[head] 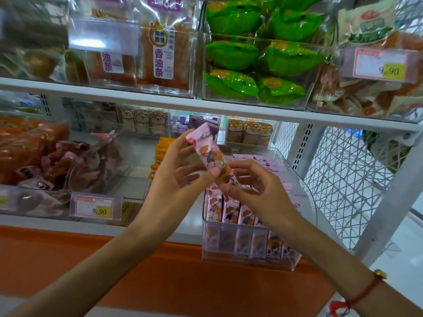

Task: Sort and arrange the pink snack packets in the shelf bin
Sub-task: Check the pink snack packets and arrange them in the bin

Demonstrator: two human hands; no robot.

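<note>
Nearest me, my right hand (256,188) pinches the lower end of a pink snack packet (211,156) while my left hand (180,170) has its grip on the middle, thumb across the front, so the packet hangs tilted in the air just above the clear shelf bin (247,259). Beneath it the front row of pink packets (231,212) stands upright and tight; if I push this one down at that slant, I judge it could jam crosswise or tip its neighbours. Farther back more pink packets lie flat, and a loose two-hand pinch on slick wrapper might let it slide there.
</note>
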